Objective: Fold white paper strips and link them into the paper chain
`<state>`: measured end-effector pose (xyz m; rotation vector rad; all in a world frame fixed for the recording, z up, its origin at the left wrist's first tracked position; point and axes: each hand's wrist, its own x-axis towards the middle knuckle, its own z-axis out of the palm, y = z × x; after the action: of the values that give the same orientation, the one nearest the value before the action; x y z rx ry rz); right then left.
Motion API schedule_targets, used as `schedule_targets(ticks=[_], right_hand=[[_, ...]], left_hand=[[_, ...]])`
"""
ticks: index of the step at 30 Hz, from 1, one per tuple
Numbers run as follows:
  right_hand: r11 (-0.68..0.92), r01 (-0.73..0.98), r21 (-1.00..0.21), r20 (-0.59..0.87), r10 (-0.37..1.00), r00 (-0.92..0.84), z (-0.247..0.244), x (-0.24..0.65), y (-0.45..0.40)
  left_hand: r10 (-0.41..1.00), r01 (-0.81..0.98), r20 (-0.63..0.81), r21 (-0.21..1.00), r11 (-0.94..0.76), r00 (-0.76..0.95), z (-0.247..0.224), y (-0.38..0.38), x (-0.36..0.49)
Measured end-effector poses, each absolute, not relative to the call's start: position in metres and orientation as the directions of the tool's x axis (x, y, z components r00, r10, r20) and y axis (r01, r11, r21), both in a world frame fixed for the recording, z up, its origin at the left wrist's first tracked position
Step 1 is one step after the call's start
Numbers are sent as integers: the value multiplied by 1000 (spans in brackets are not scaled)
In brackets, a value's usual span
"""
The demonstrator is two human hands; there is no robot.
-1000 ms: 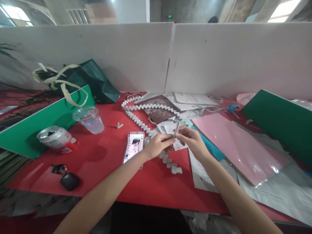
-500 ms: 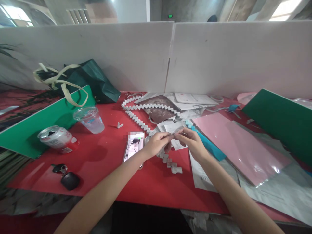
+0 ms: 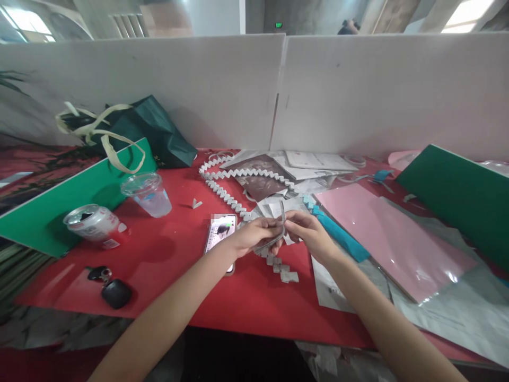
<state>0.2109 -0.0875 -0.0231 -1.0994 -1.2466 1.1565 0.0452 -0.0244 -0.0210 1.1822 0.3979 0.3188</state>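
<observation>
Near the middle of the red table, my left hand (image 3: 258, 235) pinches a thin grey-white paper strip (image 3: 283, 212). My right hand (image 3: 305, 229) grips the same strip from the other side, its fingers close to the left ones. The strip is bent, one part standing upright between the hands. A zigzag chain of folded white paper (image 3: 227, 198) loops behind my hands and turns blue at its right end. Its front end, of folded pieces (image 3: 274, 261), lies below my hands. A lit phone (image 3: 220, 233) lies left of my left hand, partly under my forearm.
On the left are a can (image 3: 96, 225), a plastic cup (image 3: 151, 197), keys with a black fob (image 3: 115, 293), a green board (image 3: 75, 204) and a dark green bag (image 3: 159, 132). On the right lie a pink sheet (image 3: 389, 233), papers and a blue strip (image 3: 345, 241). A partition (image 3: 199, 90) stands behind.
The strip between my fingers now shows clearly, bent upward. My hands have shifted slightly and my fingers are slightly farther apart. Behind the partition, a person's raised hand has come into view.
</observation>
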Motion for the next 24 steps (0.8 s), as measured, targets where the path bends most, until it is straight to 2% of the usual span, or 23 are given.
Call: schedule_targets(ticks=[5,8,10,14,19,21,24], right_hand=[[81,-152,-985,92,993,-67,-27,210,-87],[119,-132,-984,123,992,-21,-25,210,-87],[156,-45,-987,154,987,35,-23,209,-88],[172,150,-974,188,976,105,-21,206,-89],[159,97,-982,171,977,128,-26,203,-88],[174,69,-982,182,973,144,-27,203,-87],[208,43,-977,213,963,168,-29,203,-86]], left_hand=[[355,-41,-120,909,414,927,-19,-26,44],[444,-68,-124,917,394,888,-18,-25,44],[514,-65,-122,942,330,849,-17,-22,43],[582,71,-112,993,92,805,-12,-10,36],[650,64,115,967,-245,751,-9,-11,37],[644,121,218,890,-439,733,-11,-18,40],[619,280,344,667,-690,706,-16,-26,44]])
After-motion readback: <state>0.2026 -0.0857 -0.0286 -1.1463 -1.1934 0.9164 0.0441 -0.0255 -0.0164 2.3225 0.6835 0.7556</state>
